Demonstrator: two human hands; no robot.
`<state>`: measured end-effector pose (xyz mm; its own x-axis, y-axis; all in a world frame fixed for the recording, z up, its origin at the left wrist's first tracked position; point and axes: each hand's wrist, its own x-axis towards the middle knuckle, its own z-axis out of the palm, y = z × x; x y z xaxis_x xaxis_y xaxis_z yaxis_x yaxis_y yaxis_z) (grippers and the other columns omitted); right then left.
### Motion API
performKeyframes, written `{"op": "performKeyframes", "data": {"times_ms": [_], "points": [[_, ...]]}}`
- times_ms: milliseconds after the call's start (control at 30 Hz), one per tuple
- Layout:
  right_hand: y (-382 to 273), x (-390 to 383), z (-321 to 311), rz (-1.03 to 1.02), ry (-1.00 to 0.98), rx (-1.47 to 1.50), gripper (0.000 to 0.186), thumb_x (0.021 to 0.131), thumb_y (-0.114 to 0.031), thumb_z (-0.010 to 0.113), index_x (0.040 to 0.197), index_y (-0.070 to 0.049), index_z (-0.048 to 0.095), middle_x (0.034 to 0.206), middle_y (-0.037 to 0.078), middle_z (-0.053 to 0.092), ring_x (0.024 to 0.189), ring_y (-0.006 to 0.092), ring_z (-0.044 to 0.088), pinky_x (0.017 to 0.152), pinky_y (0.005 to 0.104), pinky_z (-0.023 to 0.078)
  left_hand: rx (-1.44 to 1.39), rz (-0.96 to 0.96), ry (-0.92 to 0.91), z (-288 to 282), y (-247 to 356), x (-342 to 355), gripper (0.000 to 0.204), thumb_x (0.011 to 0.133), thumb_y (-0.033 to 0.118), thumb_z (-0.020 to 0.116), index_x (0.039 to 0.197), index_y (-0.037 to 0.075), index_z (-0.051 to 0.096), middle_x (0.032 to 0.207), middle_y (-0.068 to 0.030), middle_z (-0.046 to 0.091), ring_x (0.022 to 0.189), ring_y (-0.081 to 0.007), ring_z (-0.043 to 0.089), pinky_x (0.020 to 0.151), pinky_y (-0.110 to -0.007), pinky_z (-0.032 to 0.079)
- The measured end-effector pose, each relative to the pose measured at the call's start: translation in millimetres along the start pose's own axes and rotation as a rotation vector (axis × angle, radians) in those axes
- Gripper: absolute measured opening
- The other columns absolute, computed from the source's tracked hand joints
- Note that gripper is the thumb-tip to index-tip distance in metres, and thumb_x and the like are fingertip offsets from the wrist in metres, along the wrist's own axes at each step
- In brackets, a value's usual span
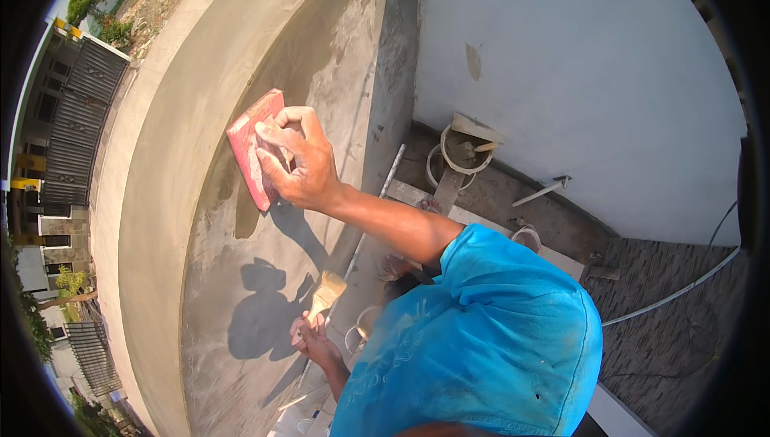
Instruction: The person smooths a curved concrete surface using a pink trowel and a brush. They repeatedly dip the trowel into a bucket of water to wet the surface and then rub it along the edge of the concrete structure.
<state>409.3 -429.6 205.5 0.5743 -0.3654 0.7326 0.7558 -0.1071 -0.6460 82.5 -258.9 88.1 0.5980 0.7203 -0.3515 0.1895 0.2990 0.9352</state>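
Note:
My right hand (309, 160) is closed on the handle of a red plastering float (242, 142), which lies against the grey cement surface (233, 269). A darker, damp-looking patch of cement shows beside and below the float. Lower in the view, my left hand (317, 342) grips a broad brush (327, 291) with pale bristles pointing up, held a little apart from the cement. The shadows of my head and arm fall on the surface between the two hands.
A smooth curved cement band (160, 172) borders the work on the left. Near the white wall (561, 76) stands a bucket (479, 163) with mortar and a wooden-handled tool. A white-handled tool (539, 192) leans there. A pale hose (682, 297) runs at right; houses lie beyond, far left.

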Motion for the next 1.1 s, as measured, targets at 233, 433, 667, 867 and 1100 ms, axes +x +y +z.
{"op": "performKeyframes", "data": {"times_ms": [233, 433, 667, 867, 1100], "points": [[123, 143, -55, -0.003, 0.334, -0.268, 0.032, 0.089, -0.007, 0.075, 0.121, -0.009, 0.074, 0.105, 0.008, 0.064, 0.091, 0.0156, 0.063, 0.080, 0.0292, 0.052, 0.053, 0.063, 0.040, -8, 2, 1, 0.021, 0.103, 0.022, 0.061, 0.114, 0.005, 0.053, 0.128, -0.0179, 0.058, 0.113, -0.0285, 0.061, 0.099, -0.046, 0.057], [198, 263, -127, 0.388, 0.406, 0.071, 0.030, 0.097, -0.009, 0.056, 0.123, -0.004, 0.070, 0.096, 0.010, 0.075, 0.084, 0.0188, 0.068, 0.070, 0.0336, 0.055, 0.081, 0.037, 0.074, 12, -2, -12, 0.018, 0.103, 0.018, 0.058, 0.114, 0.004, 0.053, 0.127, -0.0187, 0.058, 0.110, -0.0295, 0.063, 0.096, -0.044, 0.059], [7, 6, -9, -0.139, -0.038, -0.035, 0.039, 0.078, -0.002, 0.081, 0.113, -0.018, 0.077, 0.107, 0.008, 0.060, 0.092, 0.0198, 0.068, 0.075, 0.0331, 0.059, 0.166, 0.041, -0.050, 43, -10, 10, 0.021, 0.104, 0.018, 0.058, 0.117, 0.002, 0.053, 0.125, -0.0185, 0.059, 0.110, -0.0269, 0.063, 0.093, -0.041, 0.061], [184, 208, -98, 0.135, 0.381, -0.399, 0.021, 0.088, -0.012, 0.071, 0.108, -0.009, 0.075, 0.110, 0.010, 0.063, 0.094, 0.0245, 0.067, 0.075, 0.0361, 0.056, 0.108, -0.002, 0.000, 36, -6, -4, 0.021, 0.105, 0.018, 0.058, 0.117, 0.003, 0.053, 0.126, -0.0176, 0.058, 0.112, -0.0264, 0.062, 0.094, -0.042, 0.061], [105, 125, -50, 0.240, 0.305, -0.106, 0.026, 0.088, -0.006, 0.072, 0.114, -0.002, 0.073, 0.109, 0.009, 0.058, 0.081, 0.0143, 0.059, 0.074, 0.0315, 0.051, 0.126, 0.036, 0.004, 27, -18, 1, 0.018, 0.105, 0.019, 0.059, 0.116, 0.004, 0.055, 0.124, -0.0163, 0.060, 0.114, -0.0267, 0.062, 0.095, -0.045, 0.060]]}}
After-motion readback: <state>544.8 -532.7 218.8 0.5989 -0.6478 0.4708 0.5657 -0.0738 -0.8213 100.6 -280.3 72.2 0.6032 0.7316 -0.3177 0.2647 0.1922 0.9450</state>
